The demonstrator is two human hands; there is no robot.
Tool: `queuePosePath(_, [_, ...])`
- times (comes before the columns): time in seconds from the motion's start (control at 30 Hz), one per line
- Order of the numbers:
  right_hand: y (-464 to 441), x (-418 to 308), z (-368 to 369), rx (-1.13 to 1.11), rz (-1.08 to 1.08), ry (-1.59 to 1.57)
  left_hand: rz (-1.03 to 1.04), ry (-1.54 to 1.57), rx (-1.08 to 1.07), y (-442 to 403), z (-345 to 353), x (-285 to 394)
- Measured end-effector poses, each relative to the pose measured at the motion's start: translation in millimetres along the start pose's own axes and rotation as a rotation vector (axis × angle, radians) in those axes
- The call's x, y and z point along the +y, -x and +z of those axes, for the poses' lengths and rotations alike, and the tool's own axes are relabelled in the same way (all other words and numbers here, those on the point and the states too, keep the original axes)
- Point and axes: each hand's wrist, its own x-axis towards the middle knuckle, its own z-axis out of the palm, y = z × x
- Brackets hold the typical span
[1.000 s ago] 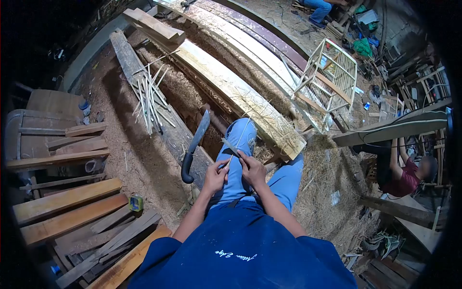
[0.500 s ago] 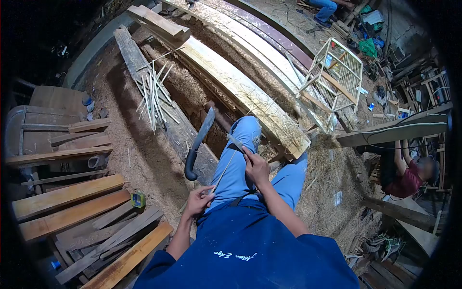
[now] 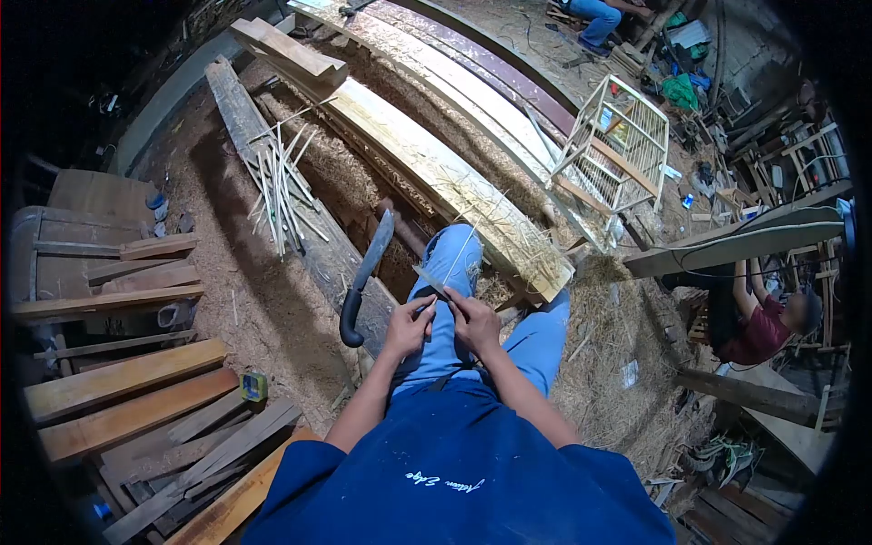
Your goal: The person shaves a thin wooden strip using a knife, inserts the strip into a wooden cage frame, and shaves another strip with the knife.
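Note:
My two hands meet over my lap. In my right hand (image 3: 476, 323) is a small knife (image 3: 428, 277), its short blade pointing up and to the left. My left hand (image 3: 409, 328) pinches a thin bamboo stick (image 3: 460, 253), which runs up and right past the blade over my knee. Where blade and stick meet, my fingers partly hide them. Left of my knee, a machete (image 3: 368, 271) with a black handle rests on a weathered plank (image 3: 318, 257). Farther up that plank lies a loose bundle of thin sticks (image 3: 281, 186).
A long pale beam (image 3: 409, 150) strewn with shavings runs past my knees. A slatted cage (image 3: 618, 145) stands to the right. Cut boards (image 3: 136, 413) and a yellow-green tape measure (image 3: 254, 387) lie at left. Another person (image 3: 758, 327) is at right; another's leg shows at top.
My left hand has moved up and right, close to my right hand. The stick now extends upward beyond the knife, where before it ran down toward my left hand.

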Motion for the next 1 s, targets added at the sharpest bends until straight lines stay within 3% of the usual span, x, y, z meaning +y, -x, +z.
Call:
queuePosePath(0.8, [4.0,4.6,14.4,0.071,-0.175,0.136,-0.096,0.047,-0.004,80.1,-39.8,-14.9])
queuePosePath(1.0, [2.1,3.0,9.2,0.1,-0.049,0.131,-0.107,-0.049,-0.031,121.7,-59.4,-15.6])
